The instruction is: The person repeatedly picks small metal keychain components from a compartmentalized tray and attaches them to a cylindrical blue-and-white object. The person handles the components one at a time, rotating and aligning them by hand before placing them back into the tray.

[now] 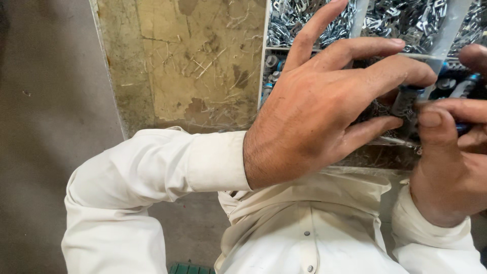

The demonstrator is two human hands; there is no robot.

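Standing beside this person, I see both hands held over a partitioned tray of small parts; the left hand (314,106) is spread wide, fingers fanned and slightly curled, its fingertips touching a small dark cylinder with a blue band (406,101); the right hand (449,157) meets it from the other side, thumb pressed flat along the same piece, so the cylinder is pinched between the two hands just above the tray; how firmly each hand grips I cannot tell, since the left fingers cover much of the piece.

The tray (265,61) has pale dividers; its far compartments are heaped with small shiny metal clips (299,20); the nearer compartment, under the left hand, holds more blue-and-dark cylinders (271,68), a few visible at its left edge; another blue-tipped piece (469,83) lies just beside the right fingers.

To the left of the tray sits a worn, scratched yellowish tabletop (187,61), stained in patches; beyond its edge is a grey floor (45,101); both arms wear white sleeves (152,172), cuffs at the wrists, and a white buttoned shirt front (309,228) fills the lower view.
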